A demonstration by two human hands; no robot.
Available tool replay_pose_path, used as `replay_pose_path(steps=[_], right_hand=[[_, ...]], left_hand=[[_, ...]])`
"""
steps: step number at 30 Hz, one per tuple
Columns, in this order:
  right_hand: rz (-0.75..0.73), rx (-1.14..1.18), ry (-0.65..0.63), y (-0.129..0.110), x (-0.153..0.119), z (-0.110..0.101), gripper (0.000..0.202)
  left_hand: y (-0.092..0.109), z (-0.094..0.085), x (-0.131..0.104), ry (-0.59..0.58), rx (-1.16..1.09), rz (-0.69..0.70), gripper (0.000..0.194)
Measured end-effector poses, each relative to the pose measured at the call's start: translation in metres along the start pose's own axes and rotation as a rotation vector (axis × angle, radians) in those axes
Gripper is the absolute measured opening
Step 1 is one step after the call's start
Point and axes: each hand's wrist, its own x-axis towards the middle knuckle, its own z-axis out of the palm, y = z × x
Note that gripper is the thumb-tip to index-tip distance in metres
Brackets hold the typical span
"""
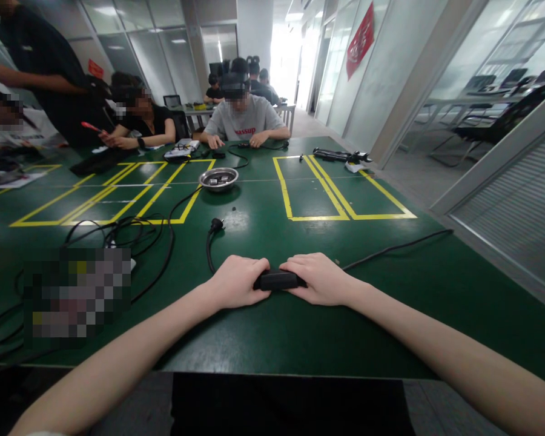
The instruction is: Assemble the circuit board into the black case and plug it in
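A black power adapter (278,280) lies at the near middle of the green table, gripped at both ends. My left hand (240,281) wraps round its left end, thumb on top. Round the right end, my right hand (318,278) is closed in the same way. From beside my left hand a cord runs up to a black plug (217,225), its prongs pointing right. A thin black cable (395,247) leads from behind my right hand toward the table's right edge. The adapter's two ends are hidden under my fingers.
A metal bowl (218,180) with small metal parts stands further back. Left of my arm are a blurred-out object (79,297) and coiled black cables (131,233). Yellow tape (320,218) marks the green table (263,345). Across it sits a person (243,118); a black folded stand-like object (338,155) lies far right.
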Motion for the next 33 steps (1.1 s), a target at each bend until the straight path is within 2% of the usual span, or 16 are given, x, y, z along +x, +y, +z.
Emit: replay_pose_path(steps=[3,6,10,13,19,24,28,33], right_hand=[[-0.006,0.021,-0.007,0.001,0.000,-0.001,0.022],[-0.031,0.079,0.011,0.007,-0.001,0.001,0.023],[-0.149,0.130,0.124,0.014,-0.002,0.004,0.033],[-0.202,0.100,0.174,0.012,-0.003,0.004,0.029],[-0.169,-0.004,0.186,0.006,-0.005,0.002,0.031],[-0.215,-0.026,0.250,0.009,-0.003,0.004,0.036],[-0.173,-0.081,0.249,0.006,-0.004,0.006,0.036],[-0.128,-0.175,0.296,0.003,-0.003,0.008,0.038]], left_hand=[[0.004,-0.003,0.000,-0.025,0.033,0.004,0.029],[0.005,-0.006,0.000,-0.033,0.023,0.026,0.029],[0.005,-0.008,0.000,-0.041,0.010,0.019,0.028],[0.003,-0.007,0.000,-0.014,0.016,0.025,0.033],[-0.001,-0.005,-0.002,0.063,0.055,0.110,0.042],[-0.004,-0.003,-0.003,0.063,0.064,0.114,0.037],[-0.003,-0.002,-0.003,0.131,0.089,0.118,0.044],[0.002,-0.003,-0.003,0.132,0.152,0.110,0.034]])
